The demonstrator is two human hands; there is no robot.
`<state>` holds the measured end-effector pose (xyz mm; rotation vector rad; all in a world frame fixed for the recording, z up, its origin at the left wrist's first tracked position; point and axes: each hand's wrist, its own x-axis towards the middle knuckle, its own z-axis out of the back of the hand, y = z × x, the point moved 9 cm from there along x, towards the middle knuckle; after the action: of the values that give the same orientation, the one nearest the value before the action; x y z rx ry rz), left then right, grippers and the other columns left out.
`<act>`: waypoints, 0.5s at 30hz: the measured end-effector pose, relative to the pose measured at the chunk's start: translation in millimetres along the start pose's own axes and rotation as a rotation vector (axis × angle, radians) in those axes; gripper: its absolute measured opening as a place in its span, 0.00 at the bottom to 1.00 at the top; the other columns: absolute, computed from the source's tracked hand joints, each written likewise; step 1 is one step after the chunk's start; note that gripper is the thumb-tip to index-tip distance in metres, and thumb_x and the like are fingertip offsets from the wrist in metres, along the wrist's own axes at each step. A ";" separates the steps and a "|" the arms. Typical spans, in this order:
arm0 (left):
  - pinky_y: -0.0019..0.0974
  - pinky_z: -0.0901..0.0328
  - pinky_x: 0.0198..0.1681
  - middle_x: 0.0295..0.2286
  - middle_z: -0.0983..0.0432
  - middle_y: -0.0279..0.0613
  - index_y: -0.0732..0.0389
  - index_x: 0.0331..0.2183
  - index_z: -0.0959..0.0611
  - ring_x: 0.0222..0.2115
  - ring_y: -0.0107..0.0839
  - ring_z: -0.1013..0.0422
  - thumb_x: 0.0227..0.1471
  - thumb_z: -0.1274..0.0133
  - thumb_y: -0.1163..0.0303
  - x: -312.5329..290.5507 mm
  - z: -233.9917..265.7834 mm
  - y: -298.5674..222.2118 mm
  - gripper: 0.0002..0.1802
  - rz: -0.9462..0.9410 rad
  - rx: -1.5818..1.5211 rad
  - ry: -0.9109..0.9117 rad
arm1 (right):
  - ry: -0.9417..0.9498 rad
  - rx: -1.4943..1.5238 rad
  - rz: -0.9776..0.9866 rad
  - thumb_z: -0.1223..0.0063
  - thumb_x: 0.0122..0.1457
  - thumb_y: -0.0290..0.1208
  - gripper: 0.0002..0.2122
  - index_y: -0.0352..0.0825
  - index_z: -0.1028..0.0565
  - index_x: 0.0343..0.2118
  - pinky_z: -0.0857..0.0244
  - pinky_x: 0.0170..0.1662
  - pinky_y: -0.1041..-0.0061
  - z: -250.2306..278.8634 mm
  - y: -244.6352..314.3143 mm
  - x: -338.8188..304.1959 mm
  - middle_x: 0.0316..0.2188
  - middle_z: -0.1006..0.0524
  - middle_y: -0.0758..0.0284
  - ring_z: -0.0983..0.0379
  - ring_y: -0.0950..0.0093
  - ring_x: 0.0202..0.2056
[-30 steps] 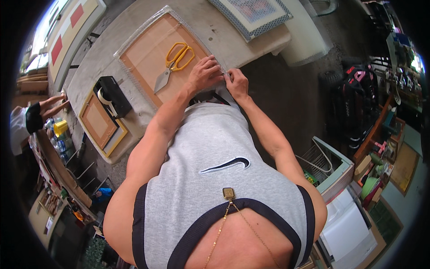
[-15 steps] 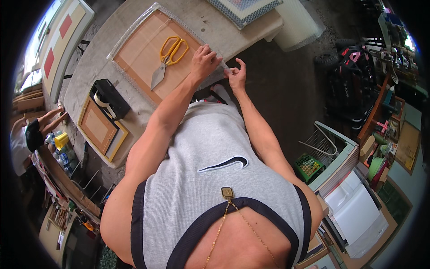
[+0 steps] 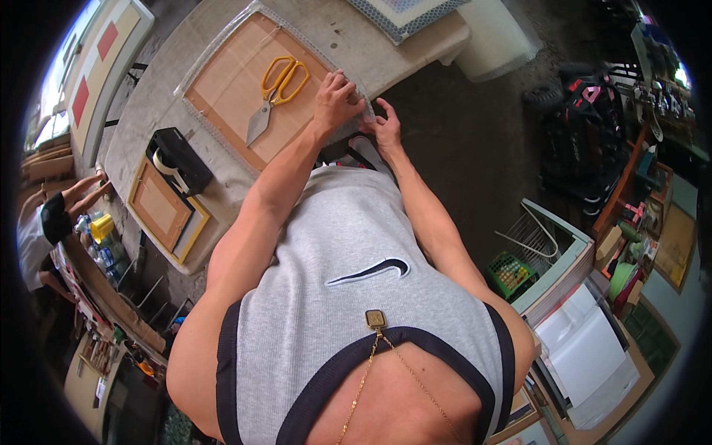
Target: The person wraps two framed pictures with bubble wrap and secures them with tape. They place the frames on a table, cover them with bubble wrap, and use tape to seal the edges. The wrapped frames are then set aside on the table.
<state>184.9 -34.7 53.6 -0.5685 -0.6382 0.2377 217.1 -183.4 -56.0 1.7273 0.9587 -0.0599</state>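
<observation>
A picture frame (image 3: 222,81) lies back up on the table, wrapped in clear bubble wrap (image 3: 306,46). Yellow-handled scissors (image 3: 282,83) rest on its brown backing, blades toward me. At the frame's right-hand corner, my left hand (image 3: 337,101) has its fingers curled down on the wrap at the edge. Just beyond the table edge, my right hand (image 3: 384,129) pinches the loose end of the wrap between thumb and fingers, its index finger raised. The hands are close together, and their fingertips partly hide the wrap.
A black tape dispenser (image 3: 180,162) stands on the table (image 3: 222,194) beside a smaller yellow-edged frame (image 3: 165,211). Another wrapped frame (image 3: 404,16) and a bubble wrap roll (image 3: 498,44) are at the far side. A person (image 3: 52,222) is at the far left.
My right hand has moved left, closer to my left hand and the frame's corner. My left hand has shifted slightly, its fingers still curled at the edge.
</observation>
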 end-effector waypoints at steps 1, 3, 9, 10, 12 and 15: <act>0.44 0.34 0.44 0.28 0.30 0.43 0.60 0.22 0.23 0.43 0.46 0.33 0.29 0.39 0.65 0.0 0.2 -0.4 0.14 0.000 0.003 -0.003 | -0.015 -0.069 0.021 0.43 0.52 0.20 0.29 0.34 0.41 0.57 0.30 0.29 0.80 1.9 5.0 -2.3 0.26 0.22 0.64 0.25 0.77 0.26; 0.44 0.34 0.44 0.29 0.30 0.43 0.60 0.23 0.23 0.43 0.46 0.33 0.28 0.39 0.65 -0.4 0.4 -1.9 0.14 -0.008 0.007 -0.012 | -0.003 -0.173 0.091 0.45 0.52 0.19 0.24 0.32 0.35 0.54 0.30 0.29 0.81 2.8 19.6 -7.8 0.26 0.22 0.64 0.25 0.79 0.26; 0.44 0.34 0.45 0.36 0.28 0.48 0.60 0.27 0.22 0.46 0.47 0.34 0.28 0.36 0.65 -3.3 -3.5 4.4 0.18 0.084 0.036 0.085 | 0.102 -0.431 0.186 0.46 0.52 0.19 0.08 0.29 0.22 0.36 0.31 0.30 0.83 -18.6 56.4 -8.2 0.23 0.21 0.66 0.27 0.83 0.24; 0.43 0.34 0.45 0.37 0.28 0.46 0.59 0.27 0.22 0.45 0.46 0.34 0.28 0.36 0.64 -3.1 -2.7 5.8 0.18 0.094 0.034 0.100 | 0.134 -0.505 0.205 0.46 0.51 0.19 0.08 0.29 0.22 0.36 0.31 0.31 0.83 -25.2 62.9 -6.7 0.23 0.21 0.66 0.26 0.83 0.24; 0.42 0.34 0.45 0.38 0.28 0.44 0.59 0.27 0.21 0.44 0.45 0.34 0.28 0.36 0.64 -2.1 -0.7 8.5 0.18 0.114 0.033 0.131 | 0.207 -0.626 0.245 0.46 0.51 0.20 0.09 0.28 0.22 0.36 0.31 0.31 0.82 -38.1 76.1 -3.5 0.24 0.21 0.67 0.26 0.83 0.25; 0.39 0.34 0.41 0.32 0.29 0.37 0.55 0.26 0.21 0.39 0.40 0.34 0.31 0.38 0.64 0.7 5.9 3.9 0.14 0.083 0.043 0.114 | 0.381 -0.758 0.316 0.47 0.50 0.20 0.08 0.27 0.22 0.34 0.31 0.32 0.81 -58.3 93.0 -0.6 0.25 0.21 0.63 0.25 0.80 0.27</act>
<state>181.7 -28.7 55.7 -0.5641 -0.4989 0.2943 250.4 -141.9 40.0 1.1656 0.8124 0.7682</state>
